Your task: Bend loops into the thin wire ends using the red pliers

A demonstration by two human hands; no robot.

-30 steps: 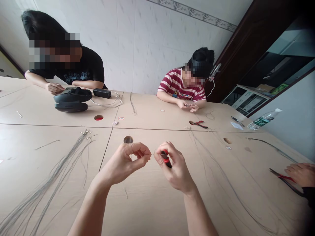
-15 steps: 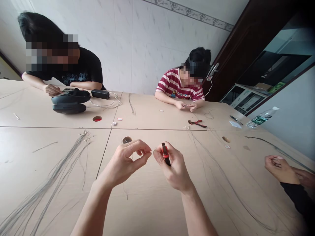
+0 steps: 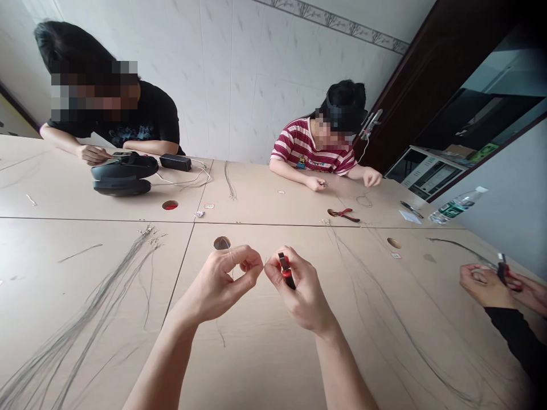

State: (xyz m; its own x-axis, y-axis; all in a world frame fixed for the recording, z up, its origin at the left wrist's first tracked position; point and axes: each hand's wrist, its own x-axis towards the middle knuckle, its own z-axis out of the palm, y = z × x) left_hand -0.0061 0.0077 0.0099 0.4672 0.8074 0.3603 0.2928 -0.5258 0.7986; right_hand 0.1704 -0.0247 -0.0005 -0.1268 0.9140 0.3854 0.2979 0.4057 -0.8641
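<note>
My left hand [image 3: 226, 283] pinches a thin wire [image 3: 221, 333] between thumb and forefinger; one end trails below the hand toward the table and a loop rises above the knuckles. Close beside it, my right hand [image 3: 297, 290] holds small red-and-black pliers [image 3: 286, 273] in its palm, jaws pointing up. The thumb and forefinger of that hand also pinch together near a fine wire tip at the left fingertips. What exactly sits between the two sets of fingertips is too small to make out.
Bundles of grey wires [image 3: 98, 296] lie at left, more wires [image 3: 384, 302] at right. Red-handled pliers [image 3: 344, 214], a water bottle [image 3: 457, 206] and a black headset [image 3: 123, 175] are farther back. Two people sit opposite; a co-worker's hands [image 3: 487, 285] hold a dark tool at right.
My hands stay nearly in place, fingertips slightly shifted. The person in the striped shirt has moved one hand outward to the right. At right, the co-worker's dark tool has come into view.
</note>
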